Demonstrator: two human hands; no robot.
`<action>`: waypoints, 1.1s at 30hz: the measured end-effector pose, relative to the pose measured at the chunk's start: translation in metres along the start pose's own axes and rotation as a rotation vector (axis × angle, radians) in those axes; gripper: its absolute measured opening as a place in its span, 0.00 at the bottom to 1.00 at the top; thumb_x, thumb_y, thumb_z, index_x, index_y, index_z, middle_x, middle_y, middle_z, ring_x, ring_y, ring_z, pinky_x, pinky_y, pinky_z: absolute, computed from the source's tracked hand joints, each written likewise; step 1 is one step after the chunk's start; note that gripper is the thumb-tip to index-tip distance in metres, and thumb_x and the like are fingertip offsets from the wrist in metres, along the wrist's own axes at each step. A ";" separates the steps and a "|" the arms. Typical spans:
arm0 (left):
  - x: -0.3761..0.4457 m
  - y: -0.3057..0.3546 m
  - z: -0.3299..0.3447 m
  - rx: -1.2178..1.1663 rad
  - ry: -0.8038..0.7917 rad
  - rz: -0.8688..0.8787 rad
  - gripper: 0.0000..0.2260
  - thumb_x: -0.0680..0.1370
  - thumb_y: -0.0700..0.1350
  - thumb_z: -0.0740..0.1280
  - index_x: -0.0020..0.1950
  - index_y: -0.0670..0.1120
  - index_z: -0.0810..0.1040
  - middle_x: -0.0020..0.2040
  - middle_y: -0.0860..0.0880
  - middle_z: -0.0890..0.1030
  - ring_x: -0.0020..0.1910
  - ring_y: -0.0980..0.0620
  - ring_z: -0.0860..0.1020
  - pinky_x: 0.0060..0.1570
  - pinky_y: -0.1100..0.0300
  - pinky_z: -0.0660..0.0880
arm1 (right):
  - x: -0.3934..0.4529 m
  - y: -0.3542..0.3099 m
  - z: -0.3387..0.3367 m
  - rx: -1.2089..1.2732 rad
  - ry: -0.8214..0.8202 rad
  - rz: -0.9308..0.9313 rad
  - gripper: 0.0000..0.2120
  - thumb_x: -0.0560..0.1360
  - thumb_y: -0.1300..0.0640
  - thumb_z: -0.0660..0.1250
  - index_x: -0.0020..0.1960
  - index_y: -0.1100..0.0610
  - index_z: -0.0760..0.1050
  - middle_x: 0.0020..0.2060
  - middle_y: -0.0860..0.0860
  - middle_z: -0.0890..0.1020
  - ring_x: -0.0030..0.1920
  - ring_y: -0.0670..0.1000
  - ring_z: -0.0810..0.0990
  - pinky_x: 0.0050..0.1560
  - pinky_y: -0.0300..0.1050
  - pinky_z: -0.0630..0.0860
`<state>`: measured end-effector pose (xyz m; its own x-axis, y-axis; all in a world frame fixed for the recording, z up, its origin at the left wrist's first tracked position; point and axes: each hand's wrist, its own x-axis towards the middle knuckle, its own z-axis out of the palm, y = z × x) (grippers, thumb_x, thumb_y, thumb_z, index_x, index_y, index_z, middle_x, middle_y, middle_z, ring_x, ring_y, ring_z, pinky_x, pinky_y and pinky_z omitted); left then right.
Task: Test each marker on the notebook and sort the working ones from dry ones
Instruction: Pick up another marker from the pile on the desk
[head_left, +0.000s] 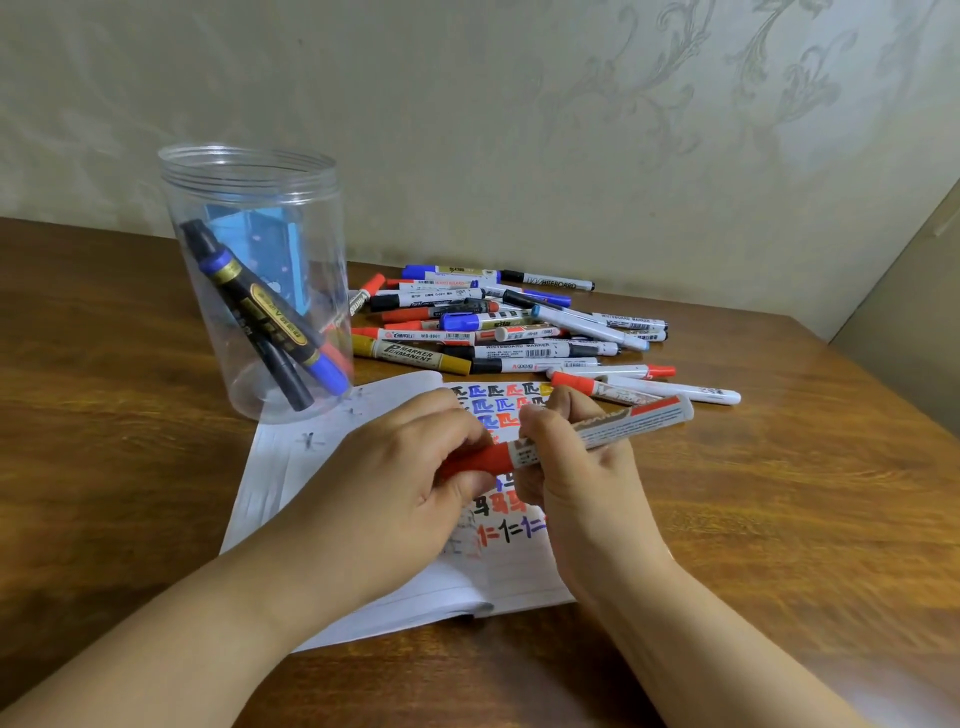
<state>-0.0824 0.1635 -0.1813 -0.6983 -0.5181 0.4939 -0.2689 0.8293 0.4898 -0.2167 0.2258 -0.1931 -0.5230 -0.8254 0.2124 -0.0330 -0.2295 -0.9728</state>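
1. Both hands are on one red marker (566, 436), held over the open notebook (291, 467) in the middle of the wooden worktop (779, 493).
2. Left hand (410, 488) has its fingers curled round the red cap end; the thumb sits under it.
3. Right hand (576, 467) grips the white barrel just beside the cap, fingers wrapped round it. The barrel's tail sticks out to the right, tilted up a bit.
4. Can't tell if the cap is fully seated or partly off, the fingers cover the joint.
5. The notebook page has rows of test marks (509, 405) in red, blue and black, some hidden under the hands.
6. Behind the notebook there's a loose pile of markers (498, 332) lying flat: red, blue and black caps, plus a yellowish one labelled permanent marker (410, 354).
7. Left of the pile stands a clear plastic jar (254, 280), no lid on it, touching the notebook's far left corner. Inside, a few dark markers (265, 317) with blue ends lean diagonally.
8. Patterned wall (571, 130) behind everything.
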 end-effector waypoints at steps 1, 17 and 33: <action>0.001 -0.001 0.000 0.005 -0.010 -0.020 0.04 0.74 0.45 0.68 0.45 0.52 0.74 0.40 0.60 0.70 0.46 0.60 0.71 0.43 0.70 0.68 | 0.001 -0.001 0.001 -0.040 -0.006 0.003 0.17 0.72 0.54 0.66 0.28 0.50 0.64 0.23 0.45 0.65 0.26 0.46 0.63 0.33 0.45 0.61; 0.008 -0.028 -0.041 0.332 0.368 -0.182 0.06 0.72 0.49 0.69 0.44 0.47 0.76 0.37 0.51 0.79 0.34 0.47 0.78 0.30 0.60 0.68 | 0.033 -0.070 0.004 -0.155 0.160 -0.340 0.13 0.82 0.53 0.54 0.44 0.54 0.74 0.29 0.49 0.76 0.31 0.47 0.72 0.36 0.43 0.69; 0.008 -0.046 -0.049 0.256 0.244 -0.506 0.09 0.78 0.52 0.59 0.53 0.50 0.73 0.45 0.52 0.79 0.43 0.53 0.76 0.39 0.61 0.75 | 0.140 -0.091 0.129 -0.894 -0.143 -0.610 0.09 0.76 0.53 0.65 0.47 0.56 0.81 0.34 0.44 0.68 0.35 0.43 0.69 0.33 0.25 0.61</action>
<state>-0.0428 0.1113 -0.1645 -0.2787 -0.8682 0.4106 -0.6989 0.4766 0.5333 -0.1769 0.0648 -0.0629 -0.1068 -0.7651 0.6350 -0.8903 -0.2107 -0.4037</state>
